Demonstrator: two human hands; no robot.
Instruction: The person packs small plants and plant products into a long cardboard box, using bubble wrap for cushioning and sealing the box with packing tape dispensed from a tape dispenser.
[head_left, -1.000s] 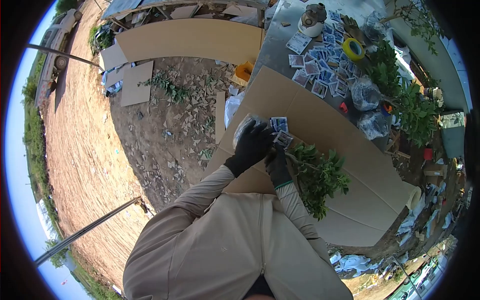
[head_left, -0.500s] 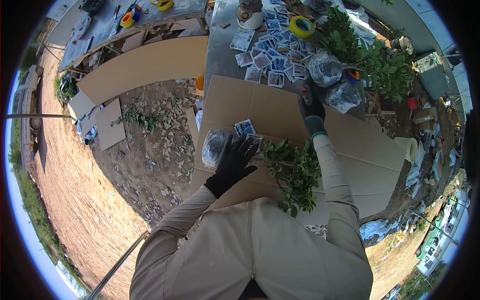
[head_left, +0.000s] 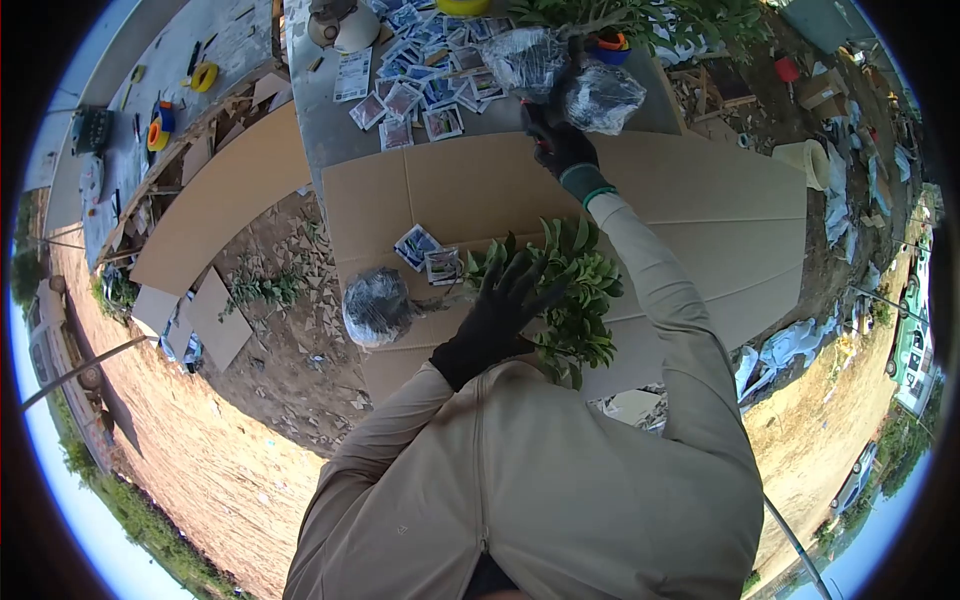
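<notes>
On the flat brown cardboard sheet [head_left: 690, 215] that covers the near part of the table, a leafy green sapling [head_left: 560, 290] lies on its side. Its long axis runs roughly left to right: the root ball wrapped in clear plastic [head_left: 376, 305] sits at the left edge of the cardboard, and the foliage points right. The left hand [head_left: 500, 315], in a black glove, rests spread and flat on the leaves, its grip released, fingers splayed. The right hand [head_left: 560, 145], also in a black glove with a green cuff, reaches to the far edge of the cardboard and touches one of two plastic-wrapped root balls [head_left: 600, 97] standing there; whether its grip has closed on anything I cannot tell, though something red shows at the fingers.

Two small printed picture cards [head_left: 430, 255] lie on the cardboard just beside the sapling's stem. Beyond, on the grey metal table top [head_left: 325, 130], many more such cards [head_left: 420, 75] are scattered, too many to count. A roll of yellow tape [head_left: 205, 75] lies on a second surface further left. The setting is outdoors, with bare brown dirt ground [head_left: 250, 440] strewn with broken tile shards.
</notes>
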